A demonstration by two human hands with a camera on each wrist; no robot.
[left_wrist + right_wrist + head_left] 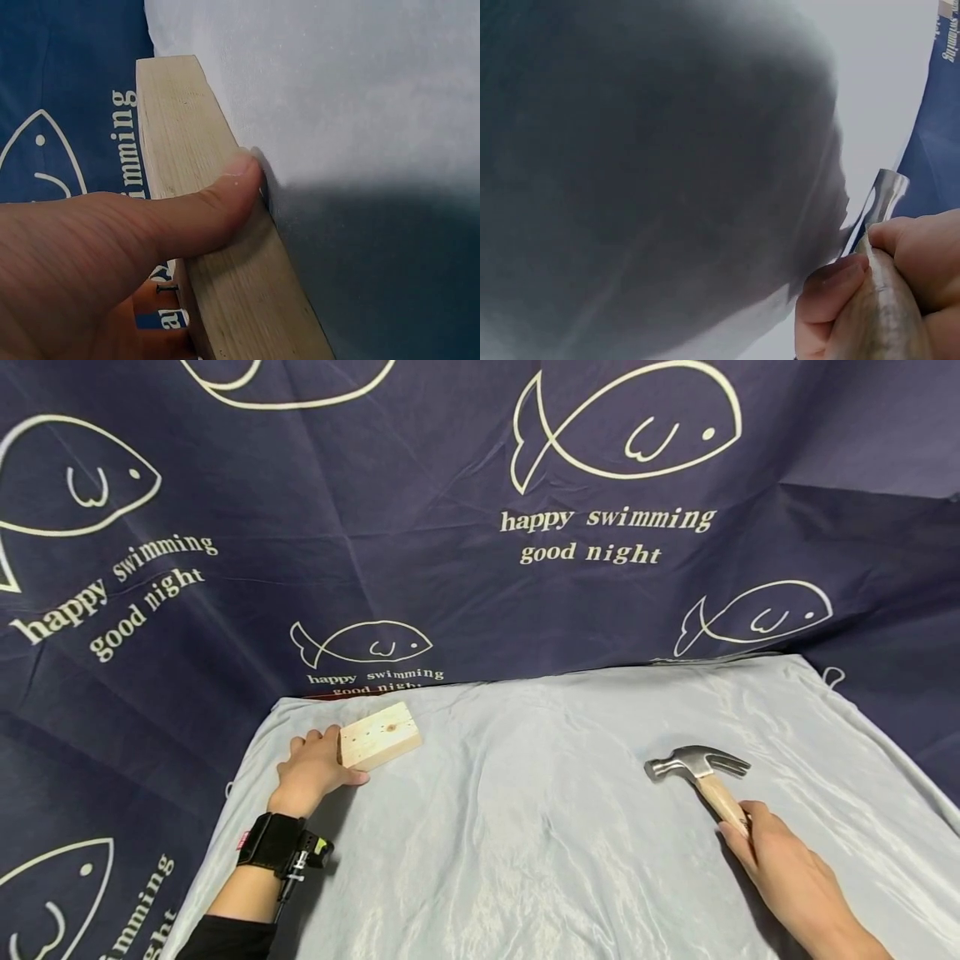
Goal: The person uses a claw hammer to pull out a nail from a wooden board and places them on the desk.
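Block of pale yellow wood, rectangular and thick, with small dark marks and a brown knot on its upper face (382, 735), sits left of centre in the head view, near the far edge of the desk. The left hand (311, 768) holds its left end: the grip is closed on the wood, and the left wrist view shows the thumb (214, 214) lying across one long side. Whether the block's underside meets the cloth, I cannot tell.

Right of centre in the head view is a claw hammer with a grey steel head and a light wooden handle (703, 770), well apart from the block. Its striking face points left and its curved claw right. The right hand (787, 872), at the lower right, has its grip closed around the handle; in the right wrist view the metal shows just beyond the fingers.

A black wristband with a small device (273, 843) circles the left wrist, above a black sleeve (228, 937) at the bottom edge. Shiny, wrinkled pale blue-grey cloth (510, 827) covers the desk. Behind it, navy fabric printed with white fish outlines and "happy swimming good night" (465, 585) fills the upper frame.
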